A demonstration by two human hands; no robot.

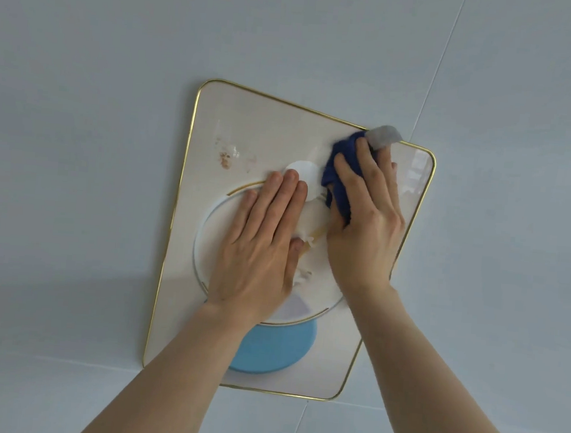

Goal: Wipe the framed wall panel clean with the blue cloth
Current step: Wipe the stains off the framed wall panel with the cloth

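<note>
A gold-framed wall panel (246,128) hangs on the pale wall, cream with a white ring and a light blue disc painted on it. Brownish smudges (226,158) mark its upper left part. My right hand (366,219) presses a dark blue cloth (342,173) against the panel's upper right area; a grey corner of the cloth (384,135) sticks out past the top frame edge. My left hand (261,245) lies flat on the middle of the panel, fingers together, holding nothing.
Large pale grey wall tiles (119,49) surround the panel, with thin joints running diagonally at the right and along the bottom.
</note>
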